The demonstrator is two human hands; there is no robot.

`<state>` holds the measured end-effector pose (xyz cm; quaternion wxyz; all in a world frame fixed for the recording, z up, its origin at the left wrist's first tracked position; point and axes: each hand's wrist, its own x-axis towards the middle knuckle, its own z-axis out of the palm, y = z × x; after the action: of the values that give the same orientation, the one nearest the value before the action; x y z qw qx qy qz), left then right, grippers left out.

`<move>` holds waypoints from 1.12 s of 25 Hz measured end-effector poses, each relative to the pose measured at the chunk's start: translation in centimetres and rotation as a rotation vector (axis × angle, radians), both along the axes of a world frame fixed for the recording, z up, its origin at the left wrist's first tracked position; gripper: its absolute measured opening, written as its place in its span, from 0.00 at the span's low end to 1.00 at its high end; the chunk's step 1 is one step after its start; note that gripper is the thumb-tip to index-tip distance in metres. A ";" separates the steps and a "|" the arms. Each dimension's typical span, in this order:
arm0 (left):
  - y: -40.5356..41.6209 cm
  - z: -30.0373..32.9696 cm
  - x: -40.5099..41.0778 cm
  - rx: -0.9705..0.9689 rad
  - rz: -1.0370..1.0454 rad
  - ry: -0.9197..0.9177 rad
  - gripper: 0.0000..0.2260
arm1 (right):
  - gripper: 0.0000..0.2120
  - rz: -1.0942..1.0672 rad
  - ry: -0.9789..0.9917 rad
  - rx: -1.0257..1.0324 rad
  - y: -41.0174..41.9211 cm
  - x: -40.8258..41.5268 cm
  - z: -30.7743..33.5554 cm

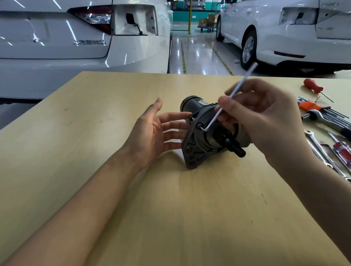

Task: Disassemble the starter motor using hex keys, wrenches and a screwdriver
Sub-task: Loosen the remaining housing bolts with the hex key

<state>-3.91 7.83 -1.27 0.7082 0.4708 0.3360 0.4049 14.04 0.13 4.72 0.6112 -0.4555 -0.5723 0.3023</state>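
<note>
The starter motor (204,137) lies on its side in the middle of the wooden table (133,198), its grey flange and black pinion shaft facing me. My left hand (156,132) is open, palm up, with straight fingers touching the motor's left side. My right hand (265,118) pinches a silver L-shaped hex key (230,100). The key's short bent end sits in a bolt head at the top of the flange, and its long arm points up and to the right.
Tools lie at the table's right edge: a hex key set in an orange holder (322,110), a ratchet handle (340,128), a combination wrench (328,157), a clear-handled screwdriver (346,154) and a red-handled screwdriver (314,86). Two white cars (60,47) stand behind the table.
</note>
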 end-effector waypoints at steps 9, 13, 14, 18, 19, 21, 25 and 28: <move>0.0 0.3 -0.6 -0.131 -0.023 -0.067 0.35 | 0.10 0.387 -1.596 0.324 0.2 -5.0 0.5; 0.1 0.1 -0.5 -0.110 -0.028 -0.063 0.35 | 0.06 0.364 -1.395 0.427 -0.1 -3.0 -0.3; 0.1 0.0 -0.4 -0.101 -0.041 -0.083 0.34 | 0.04 0.340 -1.153 0.389 0.1 -2.3 -0.3; 0.2 0.0 -0.3 -0.057 -0.032 -0.057 0.33 | 0.04 0.176 -0.009 0.142 0.3 -0.3 -0.5; 0.2 0.0 -0.3 -0.053 -0.034 -0.054 0.32 | 0.03 0.148 0.147 0.058 0.4 0.1 -0.6; 0.2 -0.1 -0.4 -0.048 -0.043 -0.055 0.32 | 0.03 0.099 0.284 -0.086 0.6 0.9 -0.8; 0.2 -0.2 -0.4 -0.032 -0.046 -0.056 0.31 | 0.05 0.124 0.377 -0.189 1.0 1.5 -1.0; 0.1 -0.1 -0.3 -0.033 -0.045 -0.057 0.31 | 0.05 0.126 0.346 -0.192 1.0 1.3 -1.2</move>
<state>-4.25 7.94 -1.37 0.7341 0.4546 0.3116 0.3966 15.36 1.17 3.53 0.6343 -0.4162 -0.4547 0.4666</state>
